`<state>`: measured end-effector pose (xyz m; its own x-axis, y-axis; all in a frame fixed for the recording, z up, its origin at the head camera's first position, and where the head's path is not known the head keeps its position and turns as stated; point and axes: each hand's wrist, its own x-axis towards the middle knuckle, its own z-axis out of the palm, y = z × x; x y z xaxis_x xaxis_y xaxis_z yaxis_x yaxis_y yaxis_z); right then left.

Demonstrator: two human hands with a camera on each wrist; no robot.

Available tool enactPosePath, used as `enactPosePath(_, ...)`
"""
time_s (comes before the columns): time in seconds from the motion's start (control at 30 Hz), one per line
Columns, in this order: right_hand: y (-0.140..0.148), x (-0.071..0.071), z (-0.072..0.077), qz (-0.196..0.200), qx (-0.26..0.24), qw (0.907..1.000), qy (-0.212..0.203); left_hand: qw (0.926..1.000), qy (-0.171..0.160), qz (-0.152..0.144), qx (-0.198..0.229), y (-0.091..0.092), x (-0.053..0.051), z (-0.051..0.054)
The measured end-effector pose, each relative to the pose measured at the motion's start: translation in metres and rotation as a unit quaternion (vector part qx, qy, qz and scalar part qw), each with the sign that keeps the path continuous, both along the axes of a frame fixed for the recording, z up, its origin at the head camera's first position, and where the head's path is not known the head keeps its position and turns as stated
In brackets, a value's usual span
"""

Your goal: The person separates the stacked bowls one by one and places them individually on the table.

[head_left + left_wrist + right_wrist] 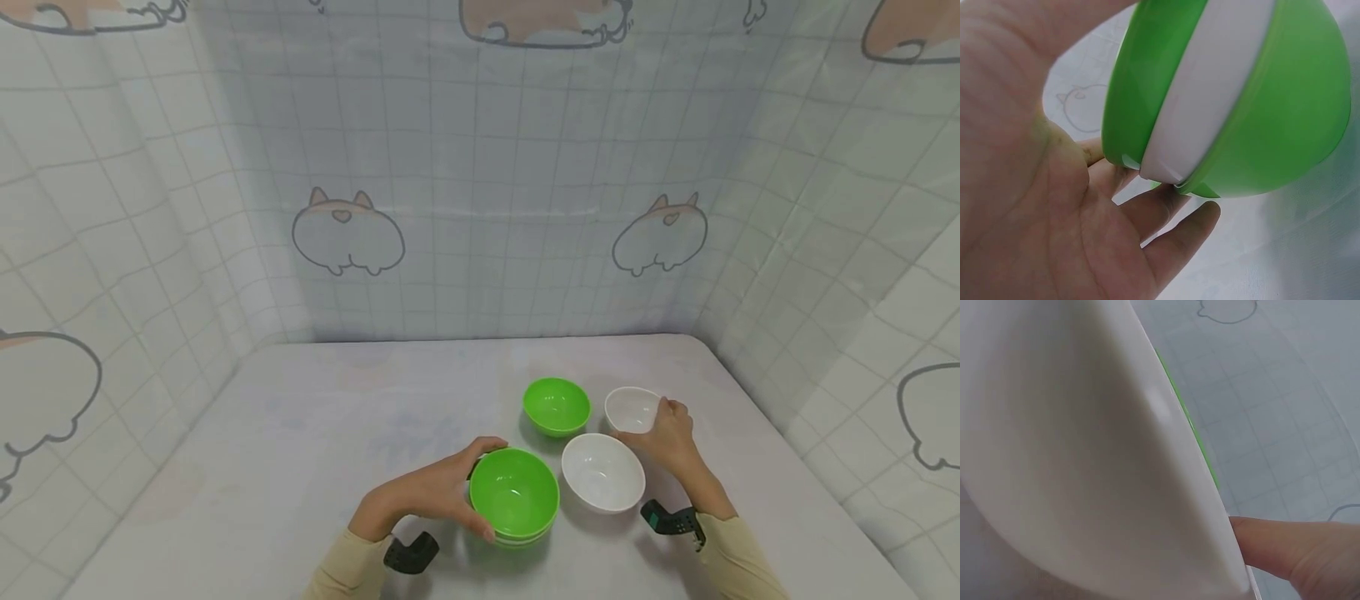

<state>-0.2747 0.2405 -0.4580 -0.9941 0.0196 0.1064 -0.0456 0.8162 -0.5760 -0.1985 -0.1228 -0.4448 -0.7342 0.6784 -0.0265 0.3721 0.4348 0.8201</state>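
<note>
My left hand holds a stack of bowls at its left side, thumb at the near edge and fingers at the far one. In the left wrist view a green bowl, a white bowl and another green bowl are nested together. My right hand grips the small white bowl at the back right by its rim. A larger white bowl stands between the stack and that hand. In the right wrist view a white bowl fills the left side, my thumb by its rim.
A single green bowl stands behind the stack, left of the small white bowl. All sit on a pale cloth-covered table. Grid-patterned curtains rise behind the table and on both sides.
</note>
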Motion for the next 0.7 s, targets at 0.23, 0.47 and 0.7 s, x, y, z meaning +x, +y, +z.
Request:
enactPosePath(0.23,0.001,0.002,0.002,0.016,-0.008,0.9998,-0.009,1.0000,0.006,0.000,-0.001,0.001,0.000,-0.001)
enactPosePath(0.47,0.001,0.007,0.010,0.024,-0.027,0.9993,-0.004,1.0000,0.005,0.003,-0.005,0.001,0.000,-0.001)
enactPosePath(0.7,-0.006,0.019,0.029,0.034,-0.047,0.9975,0.039,0.9999,-0.006,0.001,0.009,0.000,0.000,-0.002)
